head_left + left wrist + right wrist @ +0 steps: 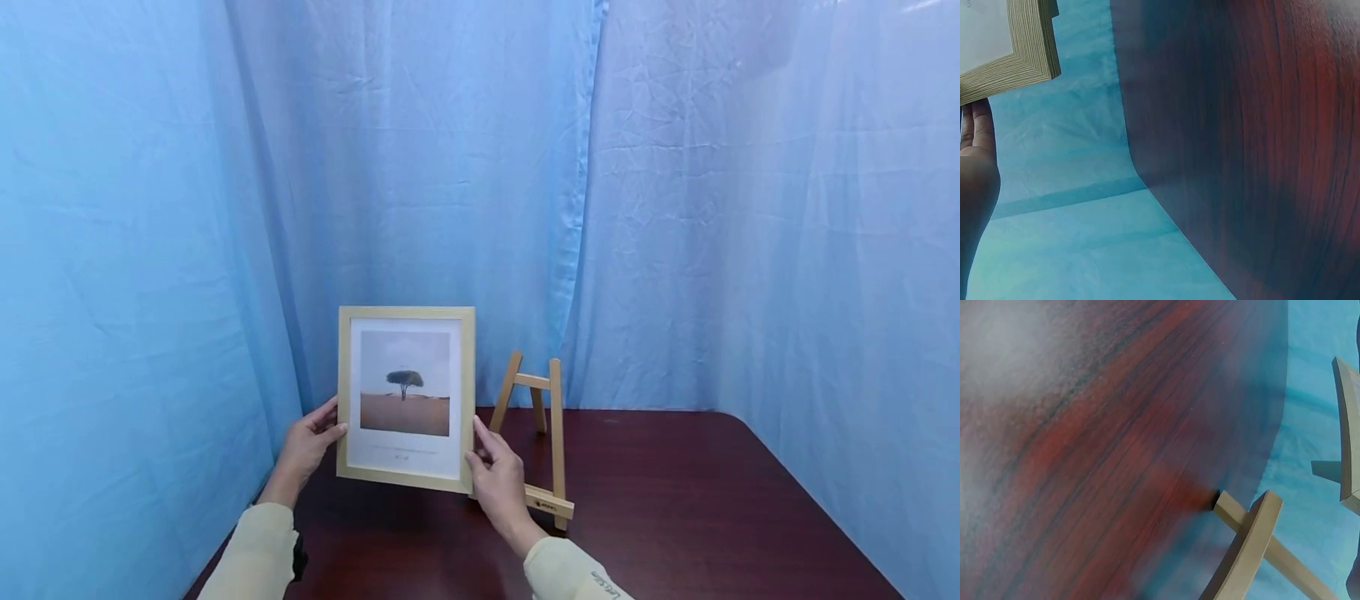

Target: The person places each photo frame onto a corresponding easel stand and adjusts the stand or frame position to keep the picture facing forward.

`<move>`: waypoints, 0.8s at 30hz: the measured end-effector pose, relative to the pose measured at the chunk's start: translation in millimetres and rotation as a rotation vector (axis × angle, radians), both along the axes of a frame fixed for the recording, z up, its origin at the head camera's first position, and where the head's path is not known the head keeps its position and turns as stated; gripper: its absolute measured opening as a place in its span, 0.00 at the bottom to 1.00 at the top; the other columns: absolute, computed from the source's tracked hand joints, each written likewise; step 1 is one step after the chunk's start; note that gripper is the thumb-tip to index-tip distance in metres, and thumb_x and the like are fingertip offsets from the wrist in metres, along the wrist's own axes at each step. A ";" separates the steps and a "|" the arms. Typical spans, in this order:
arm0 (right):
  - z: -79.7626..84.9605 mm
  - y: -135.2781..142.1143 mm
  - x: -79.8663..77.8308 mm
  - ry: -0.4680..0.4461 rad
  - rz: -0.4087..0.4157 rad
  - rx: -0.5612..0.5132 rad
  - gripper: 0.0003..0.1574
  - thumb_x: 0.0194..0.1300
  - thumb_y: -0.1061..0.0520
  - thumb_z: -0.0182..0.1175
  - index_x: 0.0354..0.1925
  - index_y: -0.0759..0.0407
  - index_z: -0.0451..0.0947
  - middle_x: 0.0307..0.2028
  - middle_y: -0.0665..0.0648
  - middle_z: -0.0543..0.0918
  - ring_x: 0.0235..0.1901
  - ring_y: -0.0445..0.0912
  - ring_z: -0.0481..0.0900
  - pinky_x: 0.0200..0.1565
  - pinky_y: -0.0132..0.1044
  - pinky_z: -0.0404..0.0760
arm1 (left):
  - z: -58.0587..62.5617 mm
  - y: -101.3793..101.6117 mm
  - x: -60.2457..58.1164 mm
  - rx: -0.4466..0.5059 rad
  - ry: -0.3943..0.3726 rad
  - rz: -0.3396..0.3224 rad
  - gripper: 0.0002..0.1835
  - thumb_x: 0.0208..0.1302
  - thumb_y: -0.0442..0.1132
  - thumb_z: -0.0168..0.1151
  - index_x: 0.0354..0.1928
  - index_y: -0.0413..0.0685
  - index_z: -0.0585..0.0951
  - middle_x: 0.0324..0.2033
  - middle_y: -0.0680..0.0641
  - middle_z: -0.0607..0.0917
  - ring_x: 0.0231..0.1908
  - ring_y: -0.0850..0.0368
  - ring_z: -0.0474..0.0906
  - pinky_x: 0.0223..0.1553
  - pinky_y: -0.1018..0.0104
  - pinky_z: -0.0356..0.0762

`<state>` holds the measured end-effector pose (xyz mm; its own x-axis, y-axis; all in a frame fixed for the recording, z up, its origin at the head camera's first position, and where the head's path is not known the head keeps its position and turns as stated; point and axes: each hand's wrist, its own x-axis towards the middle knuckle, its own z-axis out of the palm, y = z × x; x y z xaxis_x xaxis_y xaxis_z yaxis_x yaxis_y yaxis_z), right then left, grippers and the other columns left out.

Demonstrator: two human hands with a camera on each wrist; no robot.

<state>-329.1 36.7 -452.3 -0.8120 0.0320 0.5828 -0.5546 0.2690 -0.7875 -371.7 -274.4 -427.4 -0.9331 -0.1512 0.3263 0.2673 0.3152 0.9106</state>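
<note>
A picture frame (406, 479) of pale wood, with a print of a lone tree inside, is held up above the table, its front toward me. My left hand (306, 446) grips its left side, thumb on the front and fingers behind. On the right side, low down, my right hand (500, 483) pinches the edge. Just behind and to the right stands a small wooden easel (557, 433), partly hidden by the frame and my right hand. The left wrist view shows a corner of the picture frame (1022, 69); the right wrist view shows the easel's legs (1244, 550).
The dark red-brown table (690, 500) has a rounded far right corner. Light blue curtains (450, 167) hang close behind it and along both sides.
</note>
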 end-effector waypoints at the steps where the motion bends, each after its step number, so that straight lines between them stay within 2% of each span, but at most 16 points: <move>1: 0.2 0.8 0.0 0.004 -0.003 0.000 0.37 0.64 0.71 0.64 0.69 0.53 0.71 0.50 0.52 0.83 0.39 0.45 0.79 0.42 0.33 0.81 | 0.2 1.1 -0.4 -0.004 -0.003 0.003 0.30 0.68 0.28 0.62 0.70 0.35 0.67 0.60 0.29 0.75 0.48 0.64 0.73 0.43 0.82 0.72; 4: 0.5 3.2 0.5 0.010 -0.013 0.002 0.37 0.63 0.71 0.64 0.69 0.53 0.72 0.44 0.52 0.83 0.37 0.44 0.77 0.40 0.32 0.81 | 1.0 5.0 -1.8 0.003 -0.004 0.003 0.30 0.68 0.28 0.61 0.70 0.36 0.67 0.60 0.30 0.76 0.49 0.60 0.74 0.43 0.81 0.72; 7: 0.6 6.0 1.2 0.017 -0.025 0.006 0.37 0.63 0.71 0.64 0.68 0.53 0.72 0.42 0.51 0.82 0.36 0.43 0.76 0.40 0.32 0.81 | 1.1 8.4 -3.7 0.006 0.010 -0.003 0.30 0.68 0.28 0.61 0.70 0.37 0.67 0.60 0.30 0.76 0.49 0.61 0.75 0.44 0.81 0.73; 14: 0.1 12.9 1.7 0.063 -0.035 -0.003 0.38 0.62 0.72 0.65 0.68 0.54 0.73 0.49 0.53 0.83 0.38 0.44 0.81 0.41 0.33 0.83 | 4.2 17.5 -5.6 0.030 0.047 -0.016 0.29 0.66 0.26 0.62 0.69 0.35 0.69 0.58 0.29 0.77 0.46 0.66 0.76 0.43 0.80 0.74; 24: -2.6 21.6 2.6 0.075 -0.033 -0.032 0.38 0.61 0.73 0.65 0.67 0.56 0.73 0.52 0.56 0.83 0.38 0.45 0.82 0.40 0.32 0.83 | 9.7 28.4 -5.3 0.032 0.059 -0.024 0.29 0.65 0.25 0.62 0.68 0.35 0.70 0.57 0.30 0.78 0.49 0.56 0.77 0.43 0.80 0.73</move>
<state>-326.5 58.3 -454.9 -0.7641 0.0770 0.6405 -0.6039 0.2635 -0.7522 -377.0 -245.9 -417.7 -0.9158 -0.1398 0.3766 0.3285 0.2791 0.9023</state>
